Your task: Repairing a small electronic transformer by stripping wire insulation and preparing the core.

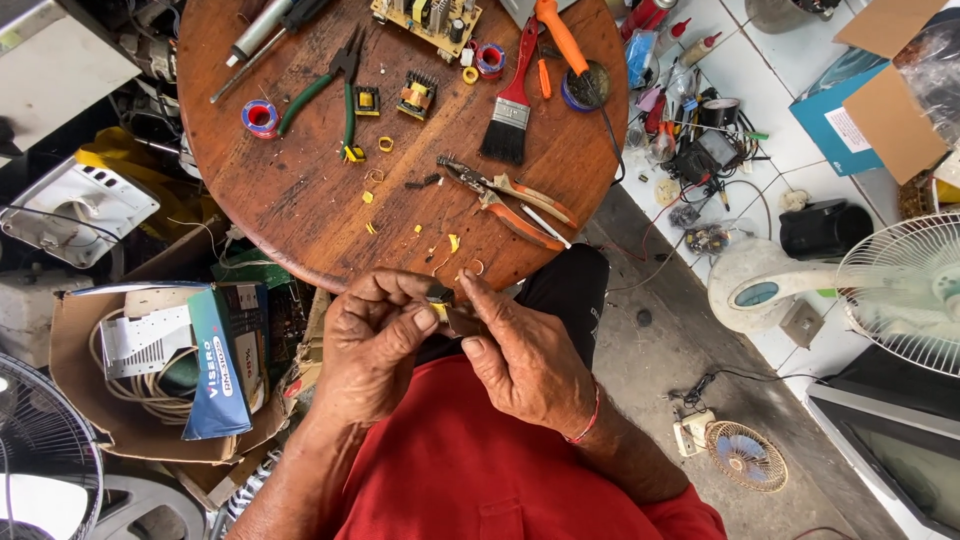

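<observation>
I have one view only, from the camera worn on the person's head; it looks almost straight down over the red shirt (480, 470) and the lap; my left hand (375, 345) and right hand (520, 360) sit close beneath the lens, just below the frame's centre; the round wooden table (300, 190) fills the upper middle, its far edge cut off by the top border; the view is wide enough to take in floor on both sides, a cardboard box (90, 370) at the left and a white standing fan (900, 290) at the right; there is no second view to overlap with.
</observation>
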